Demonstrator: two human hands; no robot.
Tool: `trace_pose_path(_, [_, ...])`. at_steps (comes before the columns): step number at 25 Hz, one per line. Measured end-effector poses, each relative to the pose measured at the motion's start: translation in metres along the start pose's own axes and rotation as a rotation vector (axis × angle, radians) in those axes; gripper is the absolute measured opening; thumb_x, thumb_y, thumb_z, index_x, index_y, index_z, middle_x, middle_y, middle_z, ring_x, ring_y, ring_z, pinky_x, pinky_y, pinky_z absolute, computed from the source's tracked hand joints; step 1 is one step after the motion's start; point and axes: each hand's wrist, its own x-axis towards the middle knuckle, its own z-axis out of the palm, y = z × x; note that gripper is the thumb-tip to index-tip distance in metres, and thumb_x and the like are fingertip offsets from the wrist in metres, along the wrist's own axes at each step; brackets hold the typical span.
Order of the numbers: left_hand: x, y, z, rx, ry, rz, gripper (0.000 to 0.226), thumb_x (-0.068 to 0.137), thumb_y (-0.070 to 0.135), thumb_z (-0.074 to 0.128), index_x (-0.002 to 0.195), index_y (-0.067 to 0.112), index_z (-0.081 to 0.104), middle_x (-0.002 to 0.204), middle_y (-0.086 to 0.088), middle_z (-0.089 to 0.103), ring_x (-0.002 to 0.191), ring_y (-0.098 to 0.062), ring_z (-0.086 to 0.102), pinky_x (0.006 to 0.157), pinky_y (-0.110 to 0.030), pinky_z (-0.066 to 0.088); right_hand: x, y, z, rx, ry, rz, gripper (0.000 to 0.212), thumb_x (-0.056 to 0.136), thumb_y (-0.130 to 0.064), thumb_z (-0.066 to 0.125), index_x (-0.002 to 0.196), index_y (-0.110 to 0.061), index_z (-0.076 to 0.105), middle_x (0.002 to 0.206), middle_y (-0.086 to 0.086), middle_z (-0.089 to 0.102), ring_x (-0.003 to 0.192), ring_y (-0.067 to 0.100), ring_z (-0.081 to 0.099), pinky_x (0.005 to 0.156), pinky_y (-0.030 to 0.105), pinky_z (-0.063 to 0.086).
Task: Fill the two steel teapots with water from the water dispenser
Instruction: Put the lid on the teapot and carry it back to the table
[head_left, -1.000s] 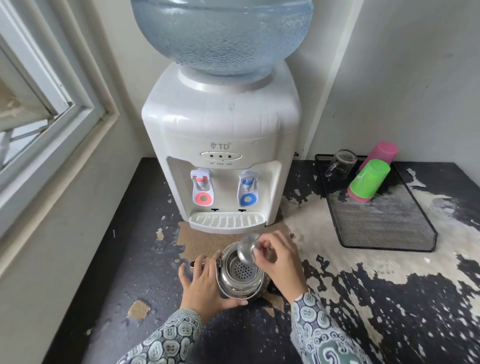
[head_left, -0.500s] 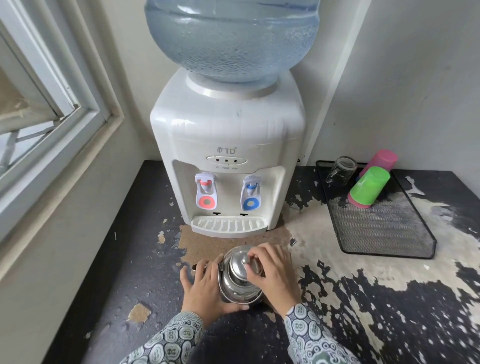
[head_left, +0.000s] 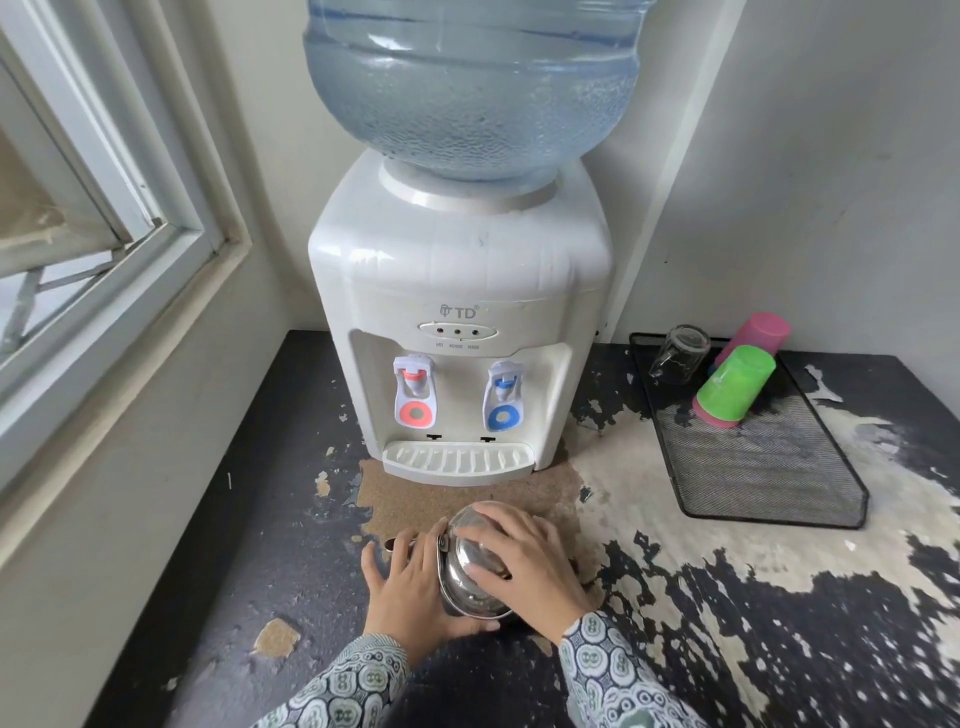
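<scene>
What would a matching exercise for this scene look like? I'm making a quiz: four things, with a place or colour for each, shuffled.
Things:
1. steel teapot
2. left tap
3. right tap
4. green cup

Places or colours:
A. blue
B. lying in the mesh tray
C. red
D. between both hands

Pairs: 1-D, 2-C, 3-A, 4-B

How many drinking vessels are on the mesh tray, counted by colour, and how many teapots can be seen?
Green cup: 1
Pink cup: 1
Clear glass: 1
Steel teapot: 1, held between the left hand and the right hand; a second teapot is not in view
Total: 4
</scene>
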Motion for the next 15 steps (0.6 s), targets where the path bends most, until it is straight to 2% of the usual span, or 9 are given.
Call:
trace_pose_path(3, [0.0, 0.001, -0.001, 0.005, -0.007, -0.004, 0.131, 0.039, 0.098, 0.023, 0.145, 0.024, 0.003, 0.152, 0.015, 0.015, 0.141, -0.014, 0.007, 0.108, -0.061, -0.006, -0.003, 0.0, 0.0, -0.007, -0.02, 0.065, 0.043, 0.085, -0.044, 0.047, 0.127, -0.046, 0.036, 0.147, -0.02, 0.025, 0.136, 0.0, 0.017, 0.115, 0.044, 0.007])
trace_pose_path(6, [-0.002, 0.002, -0.004, 0.0, 0.002, -0.004, 0.131, 0.039, 0.098, 0.024, 0.145, 0.024, 0.003, 0.151, 0.016, 0.015, 0.141, -0.013, 0.007, 0.109, -0.062, -0.005, -0.004, -0.002, 0.0, -0.093, -0.084, 0.074, 0.053, 0.089, -0.049, 0.039, 0.137, -0.046, 0.016, 0.152, -0.022, 0.006, 0.14, -0.001, 0.001, 0.113, 0.048, -0.012])
trace_pose_path(8, [-0.002, 0.002, -0.004, 0.0, 0.006, -0.001, 0.131, 0.039, 0.098, 0.025, 0.145, 0.024, 0.003, 0.151, 0.017, 0.017, 0.14, -0.013, 0.008, 0.109, -0.062, -0.005, -0.003, -0.003, -0.003, -0.147, -0.127, 0.06, 0.06, 0.089, -0.052, 0.036, 0.139, -0.044, 0.004, 0.148, -0.02, -0.008, 0.14, 0.002, -0.005, 0.11, 0.047, -0.019])
trace_pose_path(12, [-0.002, 0.001, -0.006, -0.008, 0.037, 0.025, 0.132, 0.038, 0.098, 0.025, 0.145, 0.022, 0.01, 0.149, 0.015, 0.024, 0.14, -0.014, 0.015, 0.108, -0.063, -0.003, 0.004, -0.003, -0.012, -0.085, -0.277, 0.062, 0.069, 0.088, -0.043, 0.045, 0.141, -0.04, 0.001, 0.15, -0.01, -0.018, 0.141, 0.011, -0.012, 0.108, 0.045, -0.018])
trace_pose_path(15, [-0.003, 0.001, -0.009, 0.059, 0.171, 0.095, 0.125, 0.044, 0.097, 0.024, 0.137, 0.016, 0.038, 0.134, 0.009, 0.051, 0.126, -0.022, 0.046, 0.1, -0.071, 0.021, 0.012, -0.004, -0.018, -0.055, -0.386, 0.096, 0.071, 0.088, -0.036, 0.05, 0.141, -0.04, 0.003, 0.153, -0.005, -0.019, 0.141, 0.014, -0.014, 0.11, 0.051, -0.013])
